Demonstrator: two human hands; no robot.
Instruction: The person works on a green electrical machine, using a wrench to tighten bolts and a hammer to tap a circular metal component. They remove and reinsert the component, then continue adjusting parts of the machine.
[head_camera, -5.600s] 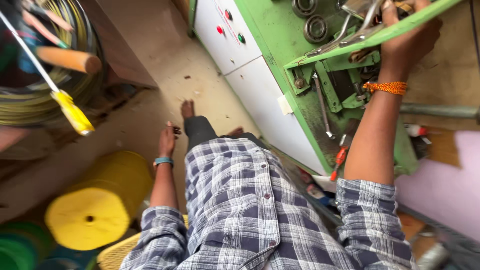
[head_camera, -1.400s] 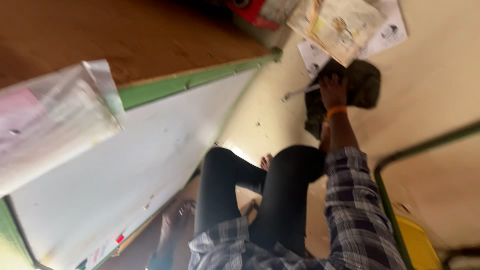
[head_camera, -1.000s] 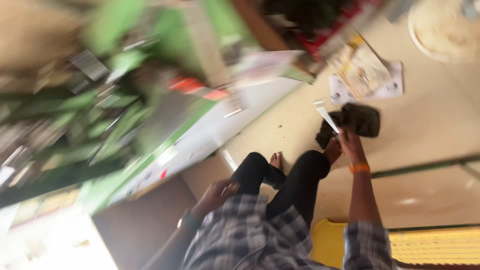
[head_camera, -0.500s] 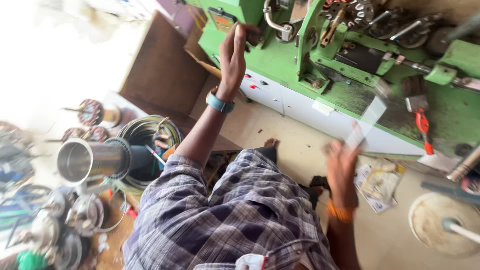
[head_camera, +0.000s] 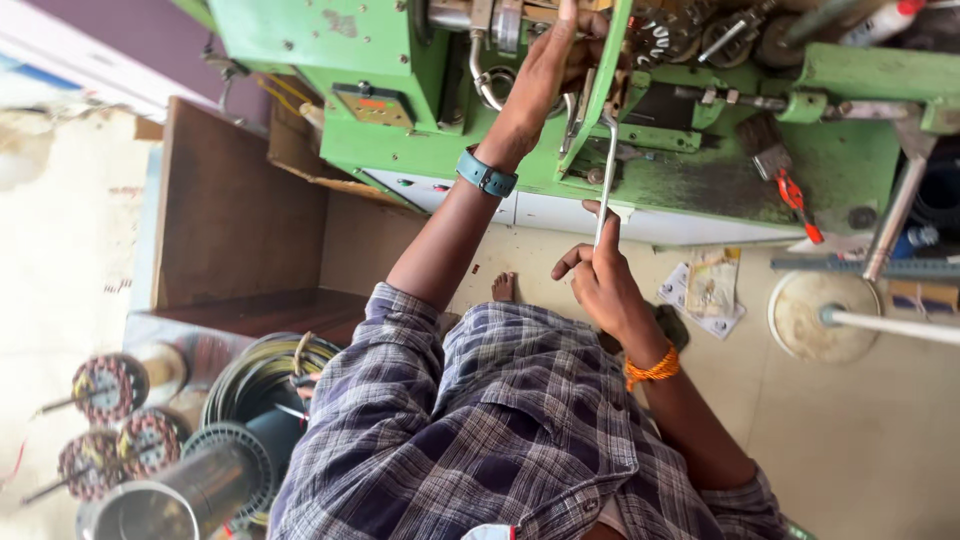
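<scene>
Nearest to us: our checked shirt (head_camera: 500, 430) in blue and white, filling the lower middle of the view, sleeves rolled to the elbow.

Lower left, beside the shirt: a shiny metal cylinder (head_camera: 180, 490), a coil of green and yellow wire (head_camera: 265, 375), and three wound stator cores (head_camera: 110, 415) with copper-coloured windings, set close together on the floor.

Right hand (head_camera: 600, 285): orange thread band at the wrist, fingers closed in a firm grip around the lower end of a slim metal spanner (head_camera: 606, 185). The spanner stands nearly upright, its upper end hooked onto a fitting on the front of the green machine (head_camera: 400, 130).

Left hand (head_camera: 550, 70): teal wristband on the forearm, the hand raised higher and laid against the machine's upper mechanism, fingers curled over a metal part beside a green lever. We cannot tell whether this grip closes fully on the part.

One bare foot (head_camera: 503, 288) on the pale floor (head_camera: 850, 430), between the two arms.

Right of the right hand, on the floor: crumpled printed papers (head_camera: 710, 290) and a round pale disc on a white rod (head_camera: 820, 315).

On the machine's ledge: a brush with a red handle (head_camera: 780, 170), lying at a slant, well apart from the spanner.

Left, further off: a brown wooden panel (head_camera: 235, 215) standing against the machine's side.
</scene>
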